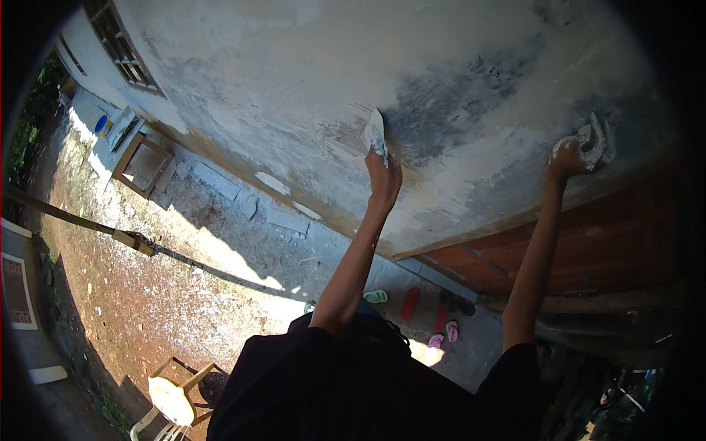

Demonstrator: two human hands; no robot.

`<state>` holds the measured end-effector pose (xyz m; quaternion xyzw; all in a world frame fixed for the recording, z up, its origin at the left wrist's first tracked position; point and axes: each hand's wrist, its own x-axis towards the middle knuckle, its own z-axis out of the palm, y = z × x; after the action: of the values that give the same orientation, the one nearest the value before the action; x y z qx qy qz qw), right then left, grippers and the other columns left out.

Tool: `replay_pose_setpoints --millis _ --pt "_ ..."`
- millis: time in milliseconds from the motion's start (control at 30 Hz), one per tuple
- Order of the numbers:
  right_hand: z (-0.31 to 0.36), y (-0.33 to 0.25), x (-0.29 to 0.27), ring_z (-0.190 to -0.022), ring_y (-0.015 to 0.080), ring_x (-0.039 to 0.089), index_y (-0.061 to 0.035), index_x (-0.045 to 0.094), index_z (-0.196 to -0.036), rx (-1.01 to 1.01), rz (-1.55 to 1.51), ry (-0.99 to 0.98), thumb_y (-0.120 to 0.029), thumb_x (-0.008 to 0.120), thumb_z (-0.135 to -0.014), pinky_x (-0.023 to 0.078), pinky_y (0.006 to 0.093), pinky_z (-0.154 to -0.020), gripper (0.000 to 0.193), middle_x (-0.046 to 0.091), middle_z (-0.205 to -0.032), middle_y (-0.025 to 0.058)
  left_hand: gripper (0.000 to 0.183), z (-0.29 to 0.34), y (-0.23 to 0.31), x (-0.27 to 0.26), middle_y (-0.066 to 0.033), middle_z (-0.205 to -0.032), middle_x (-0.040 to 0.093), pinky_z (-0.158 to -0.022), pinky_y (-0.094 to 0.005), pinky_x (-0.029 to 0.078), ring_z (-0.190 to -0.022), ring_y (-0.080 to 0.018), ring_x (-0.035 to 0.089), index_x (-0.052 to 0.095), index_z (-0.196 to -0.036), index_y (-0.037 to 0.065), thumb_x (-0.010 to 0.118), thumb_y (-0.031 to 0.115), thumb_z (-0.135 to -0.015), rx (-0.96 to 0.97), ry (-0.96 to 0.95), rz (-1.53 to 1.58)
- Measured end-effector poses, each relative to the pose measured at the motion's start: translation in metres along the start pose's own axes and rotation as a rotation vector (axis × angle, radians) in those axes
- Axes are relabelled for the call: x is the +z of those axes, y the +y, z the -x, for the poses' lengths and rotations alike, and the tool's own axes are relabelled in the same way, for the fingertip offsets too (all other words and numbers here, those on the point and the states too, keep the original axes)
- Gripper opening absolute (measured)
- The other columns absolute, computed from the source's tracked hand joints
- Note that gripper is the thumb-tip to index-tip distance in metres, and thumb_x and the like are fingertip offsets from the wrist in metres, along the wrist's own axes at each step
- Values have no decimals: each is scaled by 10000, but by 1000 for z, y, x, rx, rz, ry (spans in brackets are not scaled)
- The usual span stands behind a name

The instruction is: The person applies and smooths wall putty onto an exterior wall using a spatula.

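Both hands are raised against a large plastered wall [294, 81] that fills the upper half of the frame. Left hand [383, 178], just above the centre, is closed around the handle of a small putty knife [375, 134], whose pale, plaster-smeared blade lies flat on the wall at the edge of a darker grey patch [456, 103]. Right hand [565, 160], at the right of the frame, is curled around a second, plaster-caked tool [594, 141], held close to the wall; its exact shape is hard to tell under the caked material. Both forearms rise from black sleeves [353, 389] at the lower edge.

Below the wall, a red-brown door [573, 250] runs along the right. Several sandals [410, 303], green, red and pink, lie on the concrete strip near the lower centre. A wooden frame [143, 165] sits at the upper left, and a pale chair [170, 400] stands on the dirt ground at the lower left.
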<state>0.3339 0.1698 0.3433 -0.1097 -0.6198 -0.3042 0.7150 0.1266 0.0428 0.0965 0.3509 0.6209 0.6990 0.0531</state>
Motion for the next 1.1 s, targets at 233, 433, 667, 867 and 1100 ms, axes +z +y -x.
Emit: replay_pose_setpoints --millis 233,433,667,867,1100 --pt "20 31 -6 -803 191 575 84 444 -1015 37 -5 -124 135 486 -579 509 311 -728 440 537 -994 145 16 82 -8 9 -209 -570 442 -471 -377 322 -509 -337 429 428 -668 -59 420 -71 -659 -11 -105 19" --pt "22 10 7 -797 192 576 84 463 -993 162 -203 -43 125 495 -583 513 310 -712 413 542 -983 145 63 33 -78 -15 -134 -493 393 -440 -352 308 -459 -221 403 413 -612 -39 433 -67 -665 -40 270 -135" --pt "10 6 5 -784 210 587 91 518 -896 99 -177 14 23 454 -729 529 335 -688 191 567 -913 168 144 25 -24 62 -293 -802 458 -735 -483 337 -806 -443 435 440 -810 -123 458 -55 -684 -77 54 -43" --pt "33 23 7 -789 210 579 94 495 -930 175 -185 19 35 484 -710 513 338 -701 228 559 -931 169 107 56 49 77 -239 -648 445 -531 -422 343 -596 -398 437 429 -772 -66 451 -75 -668 196 53 7" --pt "57 63 -10 -795 211 569 96 467 -969 235 -145 39 50 518 -687 494 341 -717 291 551 -953 171 125 53 -45 0 -153 -548 463 -449 -341 345 -485 -218 445 451 -733 -82 441 42 -742 -308 98 -51"
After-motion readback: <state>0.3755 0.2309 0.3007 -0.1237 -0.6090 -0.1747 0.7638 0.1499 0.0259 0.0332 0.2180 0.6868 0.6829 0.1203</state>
